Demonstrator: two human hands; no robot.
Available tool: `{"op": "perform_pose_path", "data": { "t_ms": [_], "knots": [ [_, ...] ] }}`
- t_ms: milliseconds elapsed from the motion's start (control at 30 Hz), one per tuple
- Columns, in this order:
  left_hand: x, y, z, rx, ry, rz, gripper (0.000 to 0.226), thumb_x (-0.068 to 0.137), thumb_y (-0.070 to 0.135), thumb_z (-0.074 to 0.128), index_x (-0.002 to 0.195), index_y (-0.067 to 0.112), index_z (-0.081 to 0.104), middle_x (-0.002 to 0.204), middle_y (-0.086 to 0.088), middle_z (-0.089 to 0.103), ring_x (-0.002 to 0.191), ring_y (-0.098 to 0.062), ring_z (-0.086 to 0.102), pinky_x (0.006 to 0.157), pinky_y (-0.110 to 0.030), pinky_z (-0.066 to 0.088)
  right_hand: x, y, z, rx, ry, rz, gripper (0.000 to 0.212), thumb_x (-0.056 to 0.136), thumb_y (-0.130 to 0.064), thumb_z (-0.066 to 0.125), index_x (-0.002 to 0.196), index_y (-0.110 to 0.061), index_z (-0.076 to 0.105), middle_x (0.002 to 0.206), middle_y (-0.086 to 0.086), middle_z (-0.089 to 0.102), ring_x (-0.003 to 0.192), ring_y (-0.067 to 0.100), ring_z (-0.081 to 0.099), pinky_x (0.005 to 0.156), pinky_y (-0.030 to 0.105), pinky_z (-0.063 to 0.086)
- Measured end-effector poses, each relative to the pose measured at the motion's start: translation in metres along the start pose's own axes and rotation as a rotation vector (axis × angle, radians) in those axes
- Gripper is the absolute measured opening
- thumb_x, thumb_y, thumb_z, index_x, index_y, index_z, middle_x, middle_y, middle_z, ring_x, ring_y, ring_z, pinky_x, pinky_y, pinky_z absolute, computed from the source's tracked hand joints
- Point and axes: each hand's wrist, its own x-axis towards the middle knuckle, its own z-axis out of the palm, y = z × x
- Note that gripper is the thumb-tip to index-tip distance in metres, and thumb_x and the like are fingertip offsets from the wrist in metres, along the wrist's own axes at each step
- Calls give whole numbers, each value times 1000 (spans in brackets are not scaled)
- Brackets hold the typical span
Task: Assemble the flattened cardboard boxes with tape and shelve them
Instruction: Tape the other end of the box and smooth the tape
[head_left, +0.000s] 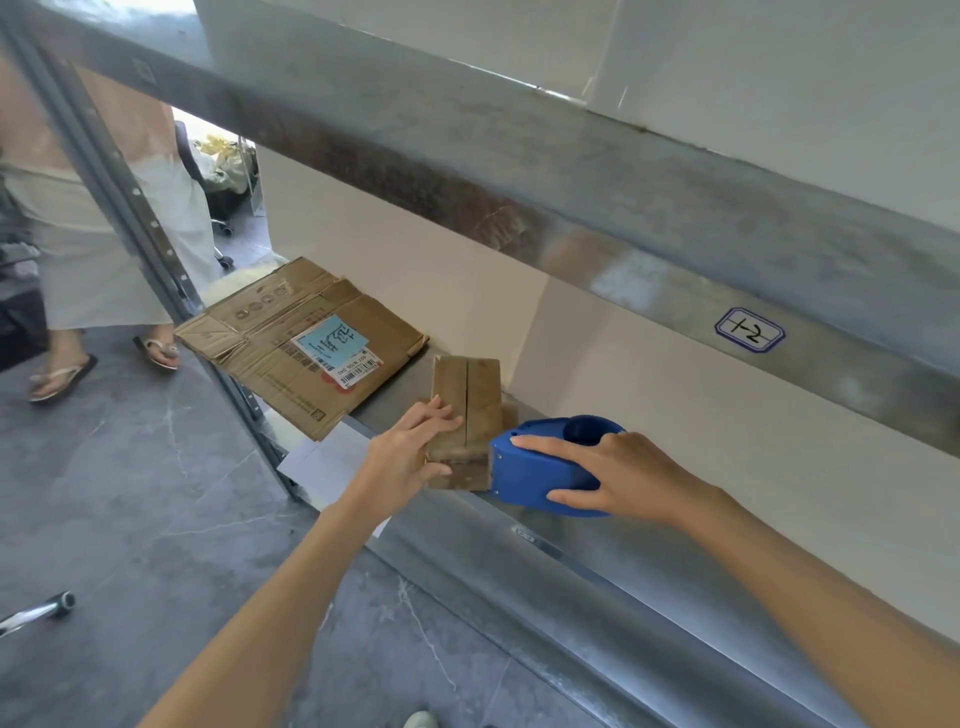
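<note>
A small brown cardboard box (470, 395) with its flaps closed sits on the metal shelf (519, 540). My left hand (410, 447) holds its near left corner, fingers on top and thumb on the front face. My right hand (608, 478) grips a blue tape dispenser (540, 467), whose front end touches the box's near right edge. A stack of flattened cardboard boxes (291, 343) with a blue and white label lies further left on the same shelf, overhanging its end.
An upper shelf beam (623, 208) with a label runs overhead. The rack's upright post (130, 197) stands left. A person in sandals (93, 249) stands on the grey floor beyond it. White paper (322, 462) lies below the shelf edge. A metal bar (36, 613) lies on the floor.
</note>
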Motion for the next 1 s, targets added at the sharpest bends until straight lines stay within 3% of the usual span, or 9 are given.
{"op": "perform_pose_path", "data": {
  "t_ms": [233, 367, 467, 533, 633, 833, 1000],
  "knots": [
    [4, 2, 2, 5, 7, 4, 58, 79, 17, 81, 132, 20, 59, 136, 18, 42, 141, -1, 29, 107, -30, 40, -23, 27, -5, -26, -33, 136, 72, 91, -66, 39, 134, -72, -18, 63, -14, 47, 49, 2, 38, 56, 19, 33],
    [3, 0, 2, -4, 16, 5, 58, 78, 16, 82, 131, 21, 60, 136, 18, 43, 141, -2, 30, 107, -34, 42, -20, 22, -2, -5, -57, 184, 70, 93, -63, 42, 142, -67, -8, 65, -12, 48, 54, 5, 41, 62, 24, 39],
    [2, 0, 3, -15, 30, -4, 59, 76, 14, 83, 130, 20, 61, 136, 17, 45, 142, -7, 34, 108, -40, 44, -16, 13, 4, 19, -45, 230, 70, 94, -59, 44, 144, -65, -5, 76, -8, 59, 69, 13, 51, 67, 29, 45],
    [2, -1, 3, -35, 30, -12, 60, 75, 13, 84, 130, 20, 62, 136, 16, 46, 142, -9, 35, 108, -42, 45, -14, 5, 10, 29, -46, 246, 71, 94, -58, 45, 144, -65, -4, 79, -7, 59, 74, 15, 50, 67, 29, 42],
    [2, 0, 3, -55, 26, -24, 60, 75, 11, 84, 129, 19, 62, 138, 11, 48, 142, -10, 35, 108, -44, 45, -13, 0, 14, 57, -65, 282, 70, 92, -59, 46, 145, -64, 1, 75, -9, 57, 69, 11, 46, 62, 27, 33],
    [2, 0, 6, -88, 39, -56, 60, 73, 7, 84, 128, 19, 64, 140, 6, 52, 142, -13, 36, 107, -47, 45, 3, -17, 20, -43, -54, 347, 69, 94, -59, 44, 149, -58, 2, 68, -6, 46, 68, 15, 45, 61, 30, 37],
    [3, -1, 8, -101, 44, -72, 61, 72, 7, 85, 128, 21, 64, 139, 11, 52, 142, -9, 36, 100, -47, 50, 12, -34, 31, -153, -35, 362, 67, 99, -54, 40, 154, -49, 0, 57, -3, 37, 48, 12, 34, 43, 27, 24]
  ]
}}
